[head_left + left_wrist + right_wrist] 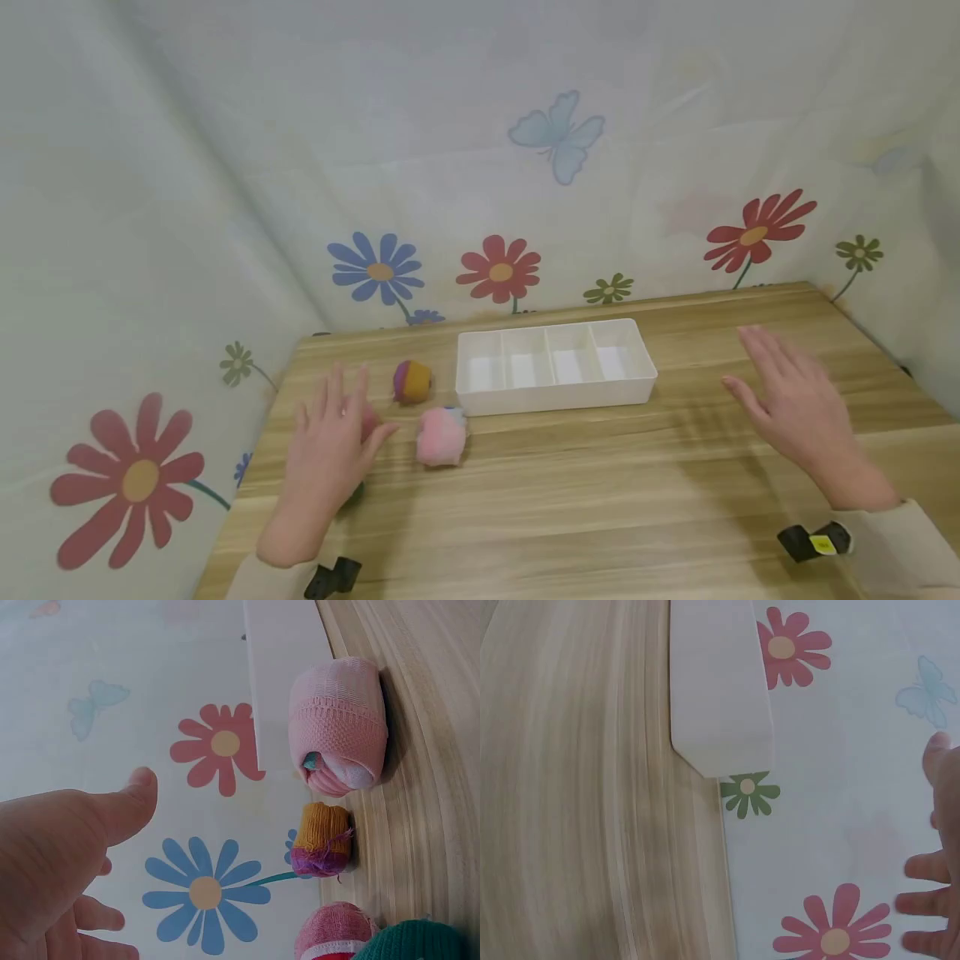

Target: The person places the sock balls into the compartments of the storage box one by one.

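Observation:
My left hand [326, 454] hovers with fingers spread over the table's left part, holding nothing. Below and beside it lie rolled socks. A pale pink rolled sock [441, 437] sits to its right, and a mustard-and-purple rolled sock [416, 382] is farther back. In the left wrist view, a deeper pink rolled sock [334, 930] and a dark green one [412, 941] show at the bottom edge; from the head, the hand partly covers both. My right hand [802, 408] floats above the table's right part, its fingers extended and nothing in them.
A white box [555, 398] with several compartments in a row stands near the back of the wooden table [570, 508]. Behind the table hangs a pale curtain [420, 167] printed with flowers and a butterfly. Black bands circle both wrists.

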Demonstrator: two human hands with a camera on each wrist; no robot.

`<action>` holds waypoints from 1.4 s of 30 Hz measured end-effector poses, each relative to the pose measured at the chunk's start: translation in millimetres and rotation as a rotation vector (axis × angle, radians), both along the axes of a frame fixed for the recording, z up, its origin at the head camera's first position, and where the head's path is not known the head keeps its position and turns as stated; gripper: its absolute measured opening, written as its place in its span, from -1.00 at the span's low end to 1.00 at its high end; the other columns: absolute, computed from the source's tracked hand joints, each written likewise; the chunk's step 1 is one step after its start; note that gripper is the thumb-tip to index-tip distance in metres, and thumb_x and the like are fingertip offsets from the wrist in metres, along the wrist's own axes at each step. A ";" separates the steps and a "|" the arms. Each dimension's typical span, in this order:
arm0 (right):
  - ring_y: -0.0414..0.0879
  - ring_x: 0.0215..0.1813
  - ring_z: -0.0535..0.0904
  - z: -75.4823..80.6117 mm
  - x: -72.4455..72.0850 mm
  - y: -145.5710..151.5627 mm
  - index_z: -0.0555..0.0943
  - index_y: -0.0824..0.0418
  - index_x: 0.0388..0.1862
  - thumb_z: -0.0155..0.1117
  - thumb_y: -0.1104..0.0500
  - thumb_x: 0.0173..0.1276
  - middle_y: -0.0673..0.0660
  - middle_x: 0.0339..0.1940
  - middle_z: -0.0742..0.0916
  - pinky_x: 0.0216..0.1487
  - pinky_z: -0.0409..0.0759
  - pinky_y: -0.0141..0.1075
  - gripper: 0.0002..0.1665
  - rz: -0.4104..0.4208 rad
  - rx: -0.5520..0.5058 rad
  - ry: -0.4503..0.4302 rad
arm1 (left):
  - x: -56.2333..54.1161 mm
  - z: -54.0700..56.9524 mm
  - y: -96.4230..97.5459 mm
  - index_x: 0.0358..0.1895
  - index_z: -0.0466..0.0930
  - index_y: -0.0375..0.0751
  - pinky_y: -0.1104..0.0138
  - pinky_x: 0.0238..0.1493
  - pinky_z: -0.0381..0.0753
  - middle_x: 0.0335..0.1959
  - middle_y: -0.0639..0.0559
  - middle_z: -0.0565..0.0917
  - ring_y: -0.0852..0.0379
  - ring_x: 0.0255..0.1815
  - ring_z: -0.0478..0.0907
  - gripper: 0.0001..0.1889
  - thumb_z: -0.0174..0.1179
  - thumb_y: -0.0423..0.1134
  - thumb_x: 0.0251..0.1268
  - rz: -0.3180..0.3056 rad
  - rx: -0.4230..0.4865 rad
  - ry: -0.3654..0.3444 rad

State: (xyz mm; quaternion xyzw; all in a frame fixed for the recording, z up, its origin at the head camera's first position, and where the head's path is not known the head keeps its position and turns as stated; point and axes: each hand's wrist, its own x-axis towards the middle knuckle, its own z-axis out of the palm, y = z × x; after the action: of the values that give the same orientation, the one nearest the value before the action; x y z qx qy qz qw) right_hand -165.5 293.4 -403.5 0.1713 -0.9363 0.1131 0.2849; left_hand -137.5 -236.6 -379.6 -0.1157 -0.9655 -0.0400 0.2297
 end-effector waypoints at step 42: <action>0.29 0.11 0.45 -42.1 -32.4 -37.8 0.25 0.34 0.34 -0.01 0.00 0.45 0.41 0.26 0.40 0.01 0.41 0.18 -0.38 0.144 -0.464 -0.479 | 27.6 -32.3 -44.0 0.27 0.23 -0.37 -0.24 -0.06 0.35 0.15 -0.45 0.33 -0.47 0.09 0.31 -0.13 0.30 0.17 0.02 0.178 0.227 -0.482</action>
State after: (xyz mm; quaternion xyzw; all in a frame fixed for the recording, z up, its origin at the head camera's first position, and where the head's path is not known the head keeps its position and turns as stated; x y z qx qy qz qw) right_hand -198.0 255.6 -445.6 0.1362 -0.9115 0.3799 0.0796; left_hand -110.0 -280.6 -411.9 0.0091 -0.9880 -0.1538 0.0077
